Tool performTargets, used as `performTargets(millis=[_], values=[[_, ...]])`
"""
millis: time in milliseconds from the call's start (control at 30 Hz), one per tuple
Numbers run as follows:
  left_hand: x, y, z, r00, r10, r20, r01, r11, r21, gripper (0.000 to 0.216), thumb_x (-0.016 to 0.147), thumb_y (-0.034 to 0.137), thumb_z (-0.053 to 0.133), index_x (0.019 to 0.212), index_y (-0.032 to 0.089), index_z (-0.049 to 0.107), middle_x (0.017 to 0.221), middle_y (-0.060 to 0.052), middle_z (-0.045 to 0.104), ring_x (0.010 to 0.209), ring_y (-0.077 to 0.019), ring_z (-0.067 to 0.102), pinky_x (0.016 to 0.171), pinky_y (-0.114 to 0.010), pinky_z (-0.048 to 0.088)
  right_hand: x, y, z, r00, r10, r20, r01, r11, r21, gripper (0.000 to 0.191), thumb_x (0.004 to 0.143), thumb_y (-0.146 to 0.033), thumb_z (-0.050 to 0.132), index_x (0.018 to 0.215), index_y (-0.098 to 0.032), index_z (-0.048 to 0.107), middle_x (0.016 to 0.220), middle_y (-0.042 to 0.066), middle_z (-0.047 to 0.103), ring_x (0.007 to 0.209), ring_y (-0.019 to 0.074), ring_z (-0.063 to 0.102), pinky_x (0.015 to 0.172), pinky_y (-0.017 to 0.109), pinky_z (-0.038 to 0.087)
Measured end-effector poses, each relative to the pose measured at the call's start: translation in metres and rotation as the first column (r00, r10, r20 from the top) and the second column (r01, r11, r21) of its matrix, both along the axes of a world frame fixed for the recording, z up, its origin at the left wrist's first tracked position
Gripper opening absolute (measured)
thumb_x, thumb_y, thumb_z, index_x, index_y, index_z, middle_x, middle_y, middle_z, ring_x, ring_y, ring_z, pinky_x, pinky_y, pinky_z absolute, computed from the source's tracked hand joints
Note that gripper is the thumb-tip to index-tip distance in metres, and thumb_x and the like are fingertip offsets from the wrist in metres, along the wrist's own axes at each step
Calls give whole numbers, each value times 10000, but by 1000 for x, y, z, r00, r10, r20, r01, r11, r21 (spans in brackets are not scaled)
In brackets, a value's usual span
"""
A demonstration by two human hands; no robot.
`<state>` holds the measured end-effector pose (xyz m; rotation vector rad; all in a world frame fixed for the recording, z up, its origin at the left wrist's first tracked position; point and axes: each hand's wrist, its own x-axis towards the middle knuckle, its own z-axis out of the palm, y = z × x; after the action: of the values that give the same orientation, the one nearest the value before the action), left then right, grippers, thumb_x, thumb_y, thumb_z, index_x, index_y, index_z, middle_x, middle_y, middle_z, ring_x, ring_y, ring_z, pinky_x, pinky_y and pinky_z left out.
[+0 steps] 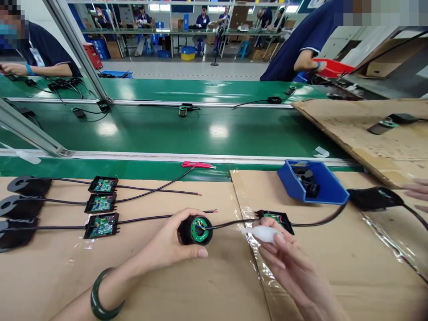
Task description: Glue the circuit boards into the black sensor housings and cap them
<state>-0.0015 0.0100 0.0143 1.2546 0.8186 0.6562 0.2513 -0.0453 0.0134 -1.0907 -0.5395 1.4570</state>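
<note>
My left hand is wrapped round a black round part with a green circuit ring and coloured wires on its face. A black cable runs from it to a small black tray with a green board. My right hand pinches a small white squeeze bottle, its tip pointing left toward the round part. Both hands hover over the cardboard-covered bench.
Three cabled board units lie in a row at left. A blue bin with black parts stands at right, a red tool by the green conveyor. Another person's fingers show at far right; co-workers sit across the belt.
</note>
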Motion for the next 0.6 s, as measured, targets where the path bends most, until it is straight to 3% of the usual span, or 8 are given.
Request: performTargets(millis=[133, 233, 400, 600], values=[[-6, 3, 8, 995, -75, 61, 80, 993, -92, 465, 810, 441, 692, 1189, 191, 589, 1134, -87, 590, 1005, -228, 566, 844, -305, 453, -8, -15, -12, 988, -66, -140, 53, 994, -95, 300, 607, -282, 848, 870, -205, 726, 821, 52, 602, 509, 48, 296, 359, 113, 360], [-9, 3, 10, 989, -137, 63, 144, 983, -117, 529, 731, 286, 780, 1212, 218, 568, 1131, -70, 600, 1038, -227, 567, 864, -306, 463, -16, -18, -12, 975, -127, -184, 104, 986, -126, 362, 557, -267, 875, 885, -177, 752, 836, 75, 616, 518, 41, 311, 356, 96, 367], [-6, -3, 10, 990, -58, -131, 70, 993, 95, 565, 595, 70, 828, 1103, 221, 632, 1099, -43, 613, 1048, -231, 577, 955, -357, 449, -31, -18, -3, 977, -174, -127, 169, 984, -53, 346, 606, -405, 852, 820, -151, 755, 621, -3, 475, 487, 45, 308, 307, 86, 320], [-2, -9, 8, 970, 45, -239, 27, 957, 289, 607, 542, 65, 875, 1081, 249, 664, 1097, -42, 560, 1077, -231, 566, 878, -309, 486, -40, -21, 10, 983, -182, 26, 178, 979, 101, 283, 715, -428, 763, 814, -167, 717, 786, 49, 600, 467, 55, 466, 312, 128, 394]])
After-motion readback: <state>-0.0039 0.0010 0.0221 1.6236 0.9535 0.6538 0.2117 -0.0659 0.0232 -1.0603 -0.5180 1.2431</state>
